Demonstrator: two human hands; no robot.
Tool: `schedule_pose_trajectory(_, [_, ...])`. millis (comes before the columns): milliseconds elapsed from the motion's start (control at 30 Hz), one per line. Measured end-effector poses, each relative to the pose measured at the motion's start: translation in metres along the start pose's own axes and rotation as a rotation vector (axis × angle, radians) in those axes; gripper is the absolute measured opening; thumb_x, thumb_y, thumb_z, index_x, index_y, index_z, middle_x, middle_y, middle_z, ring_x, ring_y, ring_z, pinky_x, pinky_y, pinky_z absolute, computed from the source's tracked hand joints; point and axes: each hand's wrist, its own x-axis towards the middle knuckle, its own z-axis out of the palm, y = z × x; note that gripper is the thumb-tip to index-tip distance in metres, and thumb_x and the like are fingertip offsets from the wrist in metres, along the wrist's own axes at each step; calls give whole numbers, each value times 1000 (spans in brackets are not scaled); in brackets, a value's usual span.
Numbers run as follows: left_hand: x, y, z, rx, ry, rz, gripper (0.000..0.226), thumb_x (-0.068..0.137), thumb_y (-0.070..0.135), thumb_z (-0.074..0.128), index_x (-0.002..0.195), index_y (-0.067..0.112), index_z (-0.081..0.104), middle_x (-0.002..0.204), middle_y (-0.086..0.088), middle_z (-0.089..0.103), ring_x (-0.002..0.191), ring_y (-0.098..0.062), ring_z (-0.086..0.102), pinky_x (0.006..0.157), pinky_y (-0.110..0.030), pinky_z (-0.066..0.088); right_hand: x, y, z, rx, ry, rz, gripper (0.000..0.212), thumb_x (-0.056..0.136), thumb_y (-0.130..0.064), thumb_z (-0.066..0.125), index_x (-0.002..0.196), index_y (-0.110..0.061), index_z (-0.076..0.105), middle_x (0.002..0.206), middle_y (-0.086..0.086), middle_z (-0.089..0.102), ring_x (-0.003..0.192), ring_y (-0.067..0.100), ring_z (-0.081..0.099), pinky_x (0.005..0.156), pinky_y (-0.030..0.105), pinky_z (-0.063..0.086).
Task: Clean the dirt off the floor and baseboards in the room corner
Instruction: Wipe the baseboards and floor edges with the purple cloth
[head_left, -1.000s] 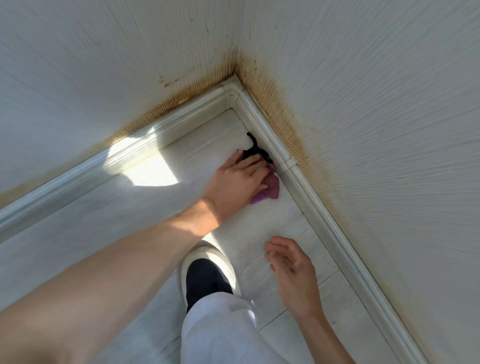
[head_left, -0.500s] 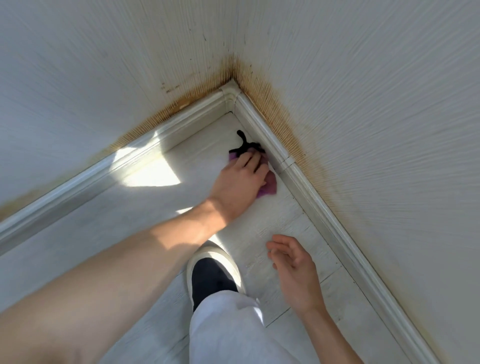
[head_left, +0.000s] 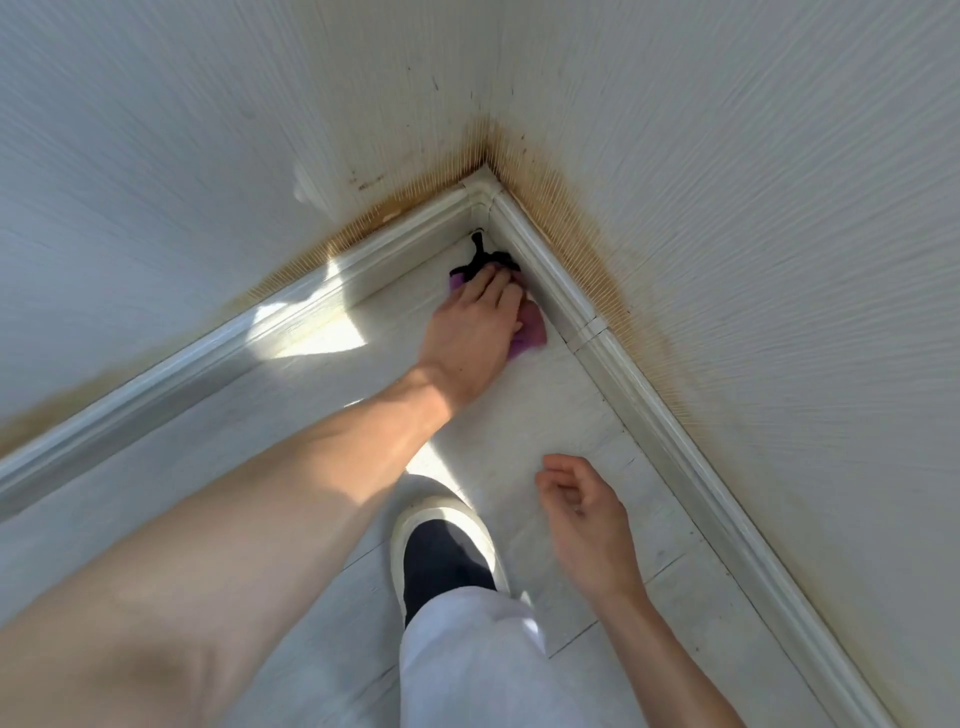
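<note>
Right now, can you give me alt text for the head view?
The left hand presses a purple cloth onto black dirt on the floor in the corner. The right hand hovers empty beside a shoe; brown stains line the walls above the baseboards.

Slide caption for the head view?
Left hand presses purple cloth over black dirt by the corner baseboard.

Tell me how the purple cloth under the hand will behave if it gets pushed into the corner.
Probably floppy: the purple cloth lies crumpled, flattened under the left hand. It likely slides easily on the smooth floor. It may bunch against the baseboard and smear the black dirt rather than lift it.
</note>
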Motion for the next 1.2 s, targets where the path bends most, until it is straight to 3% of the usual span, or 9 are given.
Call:
schedule_pose_trajectory(100, [26, -7, -12, -1, -51, -191, 44, 101, 19, 53, 140, 0, 44, 152, -20, 44, 146, -33, 37, 116, -44, 38, -1, 0, 4, -26, -23, 11, 15, 102, -25, 61, 114, -32, 66, 103, -16, 68, 93, -10, 60, 77, 5, 46])
schedule_pose_trajectory(267, [30, 3, -21, 14, -113, -264, 56, 101, 19, 52, 150, 0, 33, 158, -17, 35, 147, -31, 31, 119, -42, 34, 1, -9, 9, -36, -40, 12, 17, 102, -24, 60, 118, -30, 65, 103, -14, 68, 90, -10, 60, 75, 5, 46])
schedule_pose_trajectory(467, [-33, -11, -22, -58, -61, -576, 39, 99, 29, 61, 125, 3, 49, 136, -16, 52, 128, -34, 45, 89, -47, 52, 1, -9, 8, -34, -31, 23, 17, 102, -25, 60, 118, -30, 66, 103, -16, 68, 91, -11, 60, 74, 5, 45])
schedule_pose_trajectory(533, [-55, -20, -25, -109, -52, -547, 45, 96, 36, 66, 120, 0, 53, 129, -18, 56, 123, -36, 49, 84, -51, 53, 1, -8, 13, -26, -20, 27, 18, 101, -23, 60, 117, -28, 67, 100, -15, 69, 89, -9, 61, 73, 5, 45])
schedule_pose_trajectory(633, [-24, -23, -16, -141, -51, -413, 51, 95, 28, 67, 134, -1, 50, 145, -18, 51, 139, -35, 42, 109, -48, 42, -2, -11, 20, -22, -50, 18, 18, 102, -23, 60, 117, -30, 66, 98, -14, 70, 88, -8, 62, 75, 7, 47])
schedule_pose_trajectory(733, [29, -10, -9, -146, -102, -288, 49, 98, 27, 61, 139, 4, 46, 153, -15, 46, 142, -31, 38, 114, -49, 37, -6, -13, 20, -40, -94, 6, 18, 102, -24, 60, 116, -34, 65, 101, -15, 69, 91, -8, 62, 77, 7, 47])
schedule_pose_trajectory(900, [3, -31, -13, -91, -111, -195, 55, 105, 34, 37, 152, 6, 35, 168, -10, 25, 155, -24, 22, 122, -42, 32, -8, -6, 8, -48, -46, 18, 17, 101, -22, 61, 115, -29, 67, 103, -16, 69, 91, -10, 61, 74, 4, 45])
schedule_pose_trajectory(1067, [-87, -70, -11, -78, 23, -295, 44, 106, 24, 47, 144, 2, 45, 159, -15, 41, 148, -29, 39, 119, -44, 38, -15, 0, 18, -32, -93, 18, 17, 102, -26, 61, 117, -33, 65, 105, -16, 69, 93, -10, 61, 75, 5, 45])
schedule_pose_trajectory(1200, [-139, -89, -17, -98, 46, -385, 46, 102, 13, 57, 145, 0, 46, 157, -16, 45, 147, -29, 42, 120, -41, 35, -16, 2, 14, -9, -90, 19, 16, 102, -27, 60, 116, -34, 64, 106, -15, 69, 93, -9, 61, 75, 5, 46])
